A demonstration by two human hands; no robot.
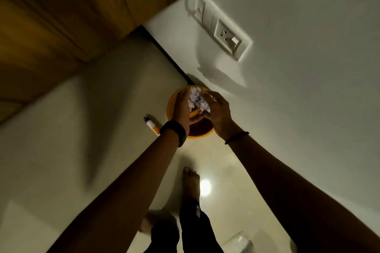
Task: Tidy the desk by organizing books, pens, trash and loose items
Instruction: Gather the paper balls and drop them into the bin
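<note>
A wad of crumpled white paper [197, 99] is pressed between my two hands, directly above an orange bin [202, 132] that stands on the floor against the wall. My left hand [182, 107], with a dark watch on its wrist, cups the wad from the left. My right hand [218, 112], with a thin dark band on its wrist, grips it from the right. The bin's inside looks dark; what lies in it is hidden by my hands.
A glue bottle [151, 124] with an orange band lies on the pale tiled floor [72, 139] just left of the bin. A wooden door [57, 16] fills the upper left. A switch and socket panel [223, 28] sits on the white wall. My bare foot [191, 183] stands below the bin.
</note>
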